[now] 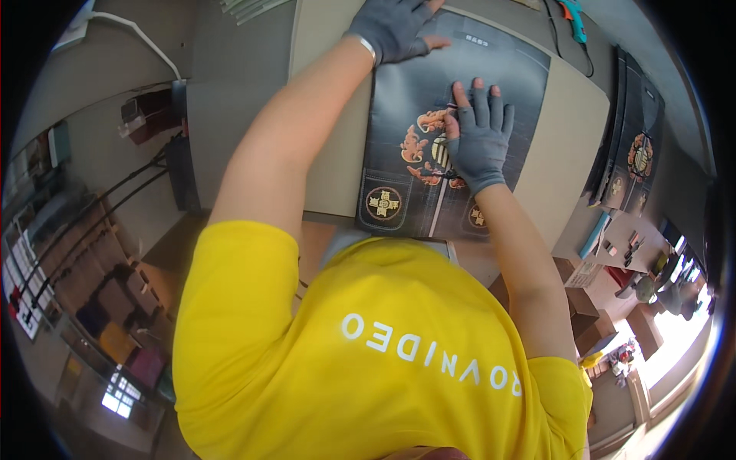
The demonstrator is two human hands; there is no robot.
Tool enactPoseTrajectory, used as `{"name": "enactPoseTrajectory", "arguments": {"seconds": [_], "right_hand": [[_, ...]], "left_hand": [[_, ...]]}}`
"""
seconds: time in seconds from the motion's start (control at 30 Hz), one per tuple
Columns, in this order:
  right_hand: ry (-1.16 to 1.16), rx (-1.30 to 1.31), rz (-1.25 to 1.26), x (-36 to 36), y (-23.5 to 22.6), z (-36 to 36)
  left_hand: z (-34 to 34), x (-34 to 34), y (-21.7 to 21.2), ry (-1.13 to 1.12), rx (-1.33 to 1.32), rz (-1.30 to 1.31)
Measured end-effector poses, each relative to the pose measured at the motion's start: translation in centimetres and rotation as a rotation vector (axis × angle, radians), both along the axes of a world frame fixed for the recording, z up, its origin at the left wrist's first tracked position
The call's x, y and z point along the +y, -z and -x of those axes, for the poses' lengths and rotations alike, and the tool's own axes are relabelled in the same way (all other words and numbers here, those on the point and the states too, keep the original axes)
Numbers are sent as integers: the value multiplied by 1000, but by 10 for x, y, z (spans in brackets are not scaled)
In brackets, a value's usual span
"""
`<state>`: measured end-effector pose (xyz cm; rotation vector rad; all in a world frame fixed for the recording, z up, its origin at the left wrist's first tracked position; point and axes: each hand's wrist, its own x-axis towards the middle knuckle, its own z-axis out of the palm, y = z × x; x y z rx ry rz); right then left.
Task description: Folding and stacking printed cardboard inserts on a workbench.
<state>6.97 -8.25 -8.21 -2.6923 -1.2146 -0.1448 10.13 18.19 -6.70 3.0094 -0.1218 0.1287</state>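
Observation:
A flat dark grey printed sheet or bag (414, 92) lies on the pale tabletop in front of me, with orange dragons and gold round emblems on it. I cannot tell whether it is one layer or folded. My left hand (392, 29), in a grey glove with bare fingertips, rests at its far left corner with fingers spread. My right hand (481, 138), gloved the same way, lies flat on the middle of the printed piece, fingers stretched away from me. It covers part of the dragon ring. Neither hand grips anything.
To the right lies a stack of similar dark printed pieces (636, 142). A teal glue gun (573, 21) with a black cord sits at the far right. Small tools (633, 249) and a blue strip (595, 234) lie nearer on the right, above cardboard boxes (590, 318).

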Motion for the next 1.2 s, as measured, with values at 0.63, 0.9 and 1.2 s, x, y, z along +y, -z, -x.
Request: {"name": "enactPoseTrajectory", "arguments": {"seconds": [0.63, 0.9, 1.2], "right_hand": [[1, -106, -76, -2, 14, -4], [-100, -32, -20, 1, 1, -5], [-696, -131, 23, 10, -70, -26]], "left_hand": [[259, -170, 10, 64, -5, 269], [265, -172, 15, -157, 82, 198], [263, -172, 17, -150, 1, 181]]}}
